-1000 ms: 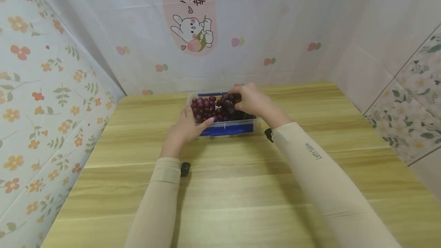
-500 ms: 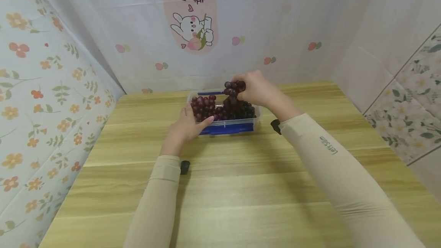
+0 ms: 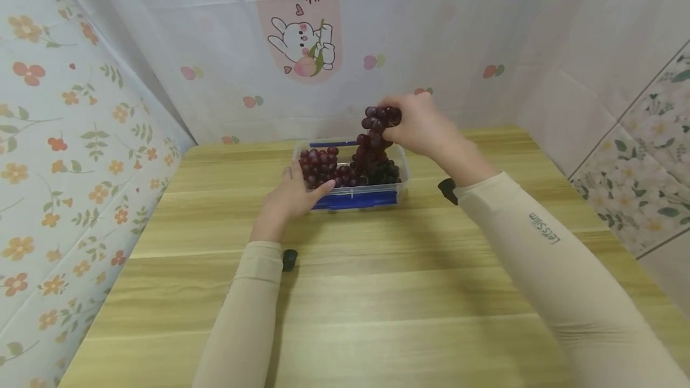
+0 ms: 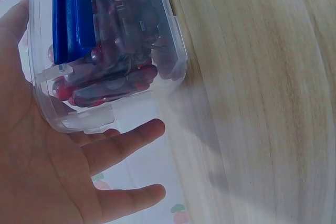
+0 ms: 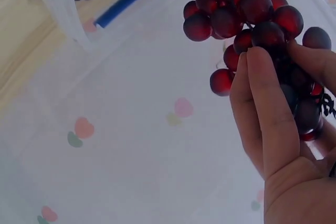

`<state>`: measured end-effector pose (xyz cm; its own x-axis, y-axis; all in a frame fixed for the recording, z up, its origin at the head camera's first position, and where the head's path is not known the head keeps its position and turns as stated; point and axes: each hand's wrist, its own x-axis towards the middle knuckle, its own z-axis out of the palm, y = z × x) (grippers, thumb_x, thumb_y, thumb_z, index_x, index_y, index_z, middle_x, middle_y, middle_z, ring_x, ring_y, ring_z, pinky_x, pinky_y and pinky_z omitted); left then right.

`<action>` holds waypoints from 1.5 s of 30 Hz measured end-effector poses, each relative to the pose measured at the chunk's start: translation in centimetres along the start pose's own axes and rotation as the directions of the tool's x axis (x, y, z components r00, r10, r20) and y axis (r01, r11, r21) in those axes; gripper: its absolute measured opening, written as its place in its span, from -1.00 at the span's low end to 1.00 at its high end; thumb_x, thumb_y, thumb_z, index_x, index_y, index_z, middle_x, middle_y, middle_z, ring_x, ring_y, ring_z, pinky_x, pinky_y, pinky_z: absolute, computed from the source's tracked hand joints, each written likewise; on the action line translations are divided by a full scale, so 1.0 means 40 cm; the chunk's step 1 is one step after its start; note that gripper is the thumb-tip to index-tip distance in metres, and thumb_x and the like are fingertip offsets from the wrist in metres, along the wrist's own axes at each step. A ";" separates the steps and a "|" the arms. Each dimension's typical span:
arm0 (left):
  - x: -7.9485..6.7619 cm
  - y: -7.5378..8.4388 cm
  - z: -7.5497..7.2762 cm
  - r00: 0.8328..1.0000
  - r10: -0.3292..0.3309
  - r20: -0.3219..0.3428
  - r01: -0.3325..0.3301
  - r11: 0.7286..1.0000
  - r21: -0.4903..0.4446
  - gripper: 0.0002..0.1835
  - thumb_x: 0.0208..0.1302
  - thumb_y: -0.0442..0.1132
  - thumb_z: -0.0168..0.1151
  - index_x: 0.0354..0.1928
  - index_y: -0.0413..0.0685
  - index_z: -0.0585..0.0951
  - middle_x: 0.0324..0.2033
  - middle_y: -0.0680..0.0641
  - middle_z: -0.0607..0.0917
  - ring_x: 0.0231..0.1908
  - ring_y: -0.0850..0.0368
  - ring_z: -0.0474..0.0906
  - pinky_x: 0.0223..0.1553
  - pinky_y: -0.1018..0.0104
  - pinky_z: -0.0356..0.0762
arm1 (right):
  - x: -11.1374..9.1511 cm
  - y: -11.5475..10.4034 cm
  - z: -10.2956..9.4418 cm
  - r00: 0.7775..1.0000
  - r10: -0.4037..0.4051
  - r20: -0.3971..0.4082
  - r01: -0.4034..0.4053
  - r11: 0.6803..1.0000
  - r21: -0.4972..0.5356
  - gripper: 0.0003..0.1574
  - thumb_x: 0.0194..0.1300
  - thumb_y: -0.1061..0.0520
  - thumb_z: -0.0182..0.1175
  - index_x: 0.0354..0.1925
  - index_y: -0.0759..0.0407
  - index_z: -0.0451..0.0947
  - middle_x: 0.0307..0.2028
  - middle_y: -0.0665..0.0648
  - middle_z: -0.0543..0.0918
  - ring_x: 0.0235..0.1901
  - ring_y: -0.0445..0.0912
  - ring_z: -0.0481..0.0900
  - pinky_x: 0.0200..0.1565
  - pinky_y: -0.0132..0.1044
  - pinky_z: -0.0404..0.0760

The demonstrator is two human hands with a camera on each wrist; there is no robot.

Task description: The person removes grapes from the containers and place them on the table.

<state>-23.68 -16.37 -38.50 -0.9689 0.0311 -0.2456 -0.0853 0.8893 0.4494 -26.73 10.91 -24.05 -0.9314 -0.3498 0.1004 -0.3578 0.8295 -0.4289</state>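
A clear plastic food container (image 3: pixel 357 200) with blue clips stands at the back of the table, holding bunches of grapes (image 3: pixel 318 163). My left hand (image 3: pixel 286 199) rests at its front left corner, the thumb along the front rim and the fingers by the left end. In the left wrist view those fingers stretch straight past the end wall. My right hand (image 3: pixel 419 124) pinches a dark red bunch of grapes (image 3: pixel 374 130) by its top, fingers curled round several grapes (image 5: pixel 210 3). The bunch hangs over the container's right half, its lower end overlapping darker grapes (image 3: pixel 389 172) there.
A wood-grain table (image 3: pixel 377 292) spreads out in front of the container. Behind it hangs a white printed cloth (image 3: pixel 458 35), close to my right hand. A flowered cloth (image 3: pixel 70 184) borders the left side.
My right hand has risen and moved to the right, lifting the bunch of grapes up from among the others in the container. My left hand has stayed at the corner.
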 end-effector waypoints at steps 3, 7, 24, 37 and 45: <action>0.000 0.001 0.000 1.000 -0.002 0.001 0.002 1.000 0.000 0.40 0.27 0.76 -0.21 0.68 -0.09 -0.51 0.71 -0.35 -0.24 0.53 -0.48 0.29 0.37 -0.43 0.45 | -0.016 0.005 -0.025 0.999 0.045 -0.020 -0.045 0.999 0.025 -0.35 0.41 0.18 0.24 0.44 0.08 0.52 0.28 0.29 0.67 0.08 0.15 0.49 -0.13 -0.08 0.53; 0.001 0.002 0.000 1.000 -0.006 -0.003 0.006 1.000 -0.003 0.39 0.29 0.74 -0.18 0.69 -0.09 -0.51 0.71 -0.35 -0.25 0.52 -0.49 0.30 0.35 -0.41 0.47 | -0.036 0.022 -0.054 0.994 0.093 -0.066 -0.087 0.993 0.076 -0.34 0.39 0.16 0.23 0.44 0.04 0.53 0.27 0.27 0.68 0.02 0.10 0.61 -0.13 -0.09 0.57; 0.003 0.004 -0.001 1.000 -0.010 0.004 0.010 1.000 -0.002 0.40 0.26 0.78 -0.23 0.69 -0.04 -0.52 0.72 -0.33 -0.24 0.44 -0.45 0.44 0.23 -0.33 0.60 | -0.121 0.158 -0.090 0.946 0.237 -0.219 -0.198 0.962 0.187 -0.34 0.39 0.04 0.24 0.43 0.05 0.55 0.29 0.31 0.68 0.17 0.10 0.62 -0.03 -0.24 0.57; 0.004 -0.001 0.002 1.000 -0.005 0.006 0.005 1.000 -0.001 0.40 0.25 0.79 -0.25 0.68 -0.04 -0.53 0.72 -0.34 -0.25 0.43 -0.44 0.47 0.19 -0.31 0.63 | -0.168 0.286 -0.041 0.951 0.286 -0.118 -0.269 0.953 0.141 -0.30 0.43 0.04 0.22 0.47 0.17 0.47 0.30 0.47 0.61 0.21 0.28 0.58 0.13 0.19 0.58; 0.000 0.001 -0.002 1.000 -0.004 0.007 0.004 1.000 -0.001 0.39 0.26 0.78 -0.25 0.68 -0.04 -0.54 0.72 -0.34 -0.26 0.38 -0.46 0.51 0.16 -0.29 0.65 | -0.196 0.347 -0.032 0.947 0.318 -0.056 -0.311 0.945 0.099 -0.28 0.47 0.01 0.23 0.48 0.23 0.41 0.30 0.52 0.56 0.20 0.37 0.61 0.14 0.24 0.62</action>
<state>-23.71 -16.38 -38.41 -0.9670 0.0307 -0.2531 -0.0894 0.8888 0.4494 -24.47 25.71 -29.63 -0.9990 -0.0431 0.0092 -0.0415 0.8499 -0.5253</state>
